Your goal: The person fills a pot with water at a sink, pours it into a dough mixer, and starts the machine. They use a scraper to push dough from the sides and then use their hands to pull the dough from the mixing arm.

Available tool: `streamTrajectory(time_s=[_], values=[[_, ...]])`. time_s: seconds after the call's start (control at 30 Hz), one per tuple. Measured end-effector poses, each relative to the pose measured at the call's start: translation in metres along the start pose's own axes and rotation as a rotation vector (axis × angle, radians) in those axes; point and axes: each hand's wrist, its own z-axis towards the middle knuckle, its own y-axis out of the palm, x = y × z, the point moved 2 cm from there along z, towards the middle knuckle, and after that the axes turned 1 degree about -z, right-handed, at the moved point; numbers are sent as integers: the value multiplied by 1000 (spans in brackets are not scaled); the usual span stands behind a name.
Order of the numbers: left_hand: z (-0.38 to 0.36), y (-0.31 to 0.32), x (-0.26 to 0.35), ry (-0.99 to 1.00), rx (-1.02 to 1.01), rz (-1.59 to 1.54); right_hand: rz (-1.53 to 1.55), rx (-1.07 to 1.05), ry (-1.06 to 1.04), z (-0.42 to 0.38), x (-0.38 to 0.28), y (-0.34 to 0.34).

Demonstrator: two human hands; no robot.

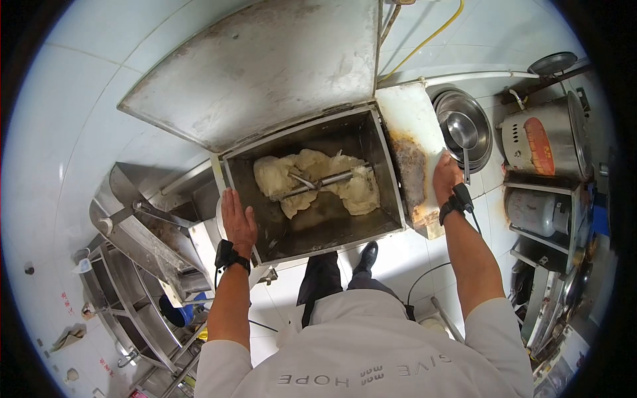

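A dough mixer's metal tub (292, 247) stands in front of me, its wide lid (265, 73) raised at the back. Inside, pale dough (361, 191) hangs in ragged lumps around a metal mixing bar (332, 179). My left hand (239, 224) rests at the tub's left edge with fingers stretched out, holding nothing. On the other side, my right hand (447, 178) is against the outer side of the rust-stained housing (410, 159). Its fingers look extended, though partly hidden, and I see nothing in them.
Right of the housing are stacked metal bowls (488, 129) with a ladle (462, 129) in them. Farther right stands a large steel pot (547, 139) above a gas cylinder (531, 211). A metal machine (142, 229) stands close on the left. A yellow hose (428, 40) hangs behind.
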Motion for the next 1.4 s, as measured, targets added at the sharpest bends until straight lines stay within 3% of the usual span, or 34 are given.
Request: streamTrajectory(time_s=[1.4], values=[[0,1,-1,10,-2,13,-4,17,-42,-1,1,0]])
